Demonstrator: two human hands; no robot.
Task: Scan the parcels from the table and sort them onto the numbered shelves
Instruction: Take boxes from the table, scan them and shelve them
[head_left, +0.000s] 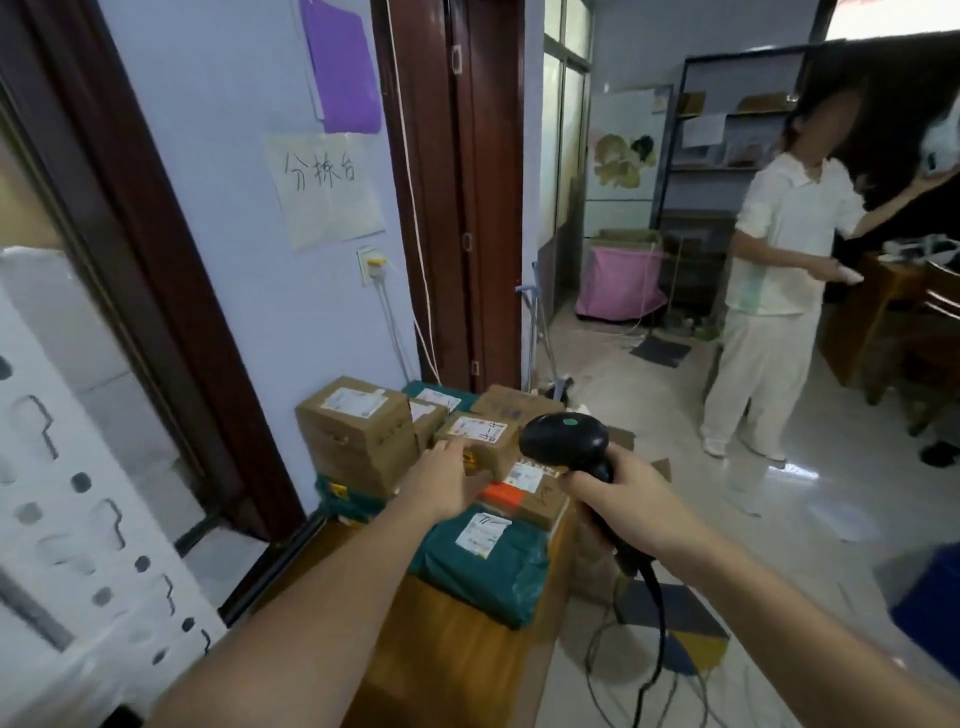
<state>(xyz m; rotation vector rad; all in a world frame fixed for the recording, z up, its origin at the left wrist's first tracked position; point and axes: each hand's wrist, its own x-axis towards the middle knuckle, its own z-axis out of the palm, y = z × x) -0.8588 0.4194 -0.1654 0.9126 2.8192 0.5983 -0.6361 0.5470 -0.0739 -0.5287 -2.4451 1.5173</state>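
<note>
Several parcels are piled on a wooden table (457, 639) against the wall. A tall cardboard box (358, 436) stands at the left of the pile. A small cardboard box (483, 441) with a white label sits in the middle. A green plastic mailer (483, 561) lies nearest me. My left hand (447, 483) reaches out with straight fingers, its fingertips at the small box's left side. My right hand (618, 509) grips the handle of a black barcode scanner (566, 441), whose head hangs over the pile's right side.
A person in white clothes (774, 291) stands on the tiled floor at the right. Shelves (727, 156) stand at the back of the room, with a pink-covered bin (618, 280) beside them. The scanner's cable (654, 623) hangs to the floor. A white perforated panel (78, 519) is at my left.
</note>
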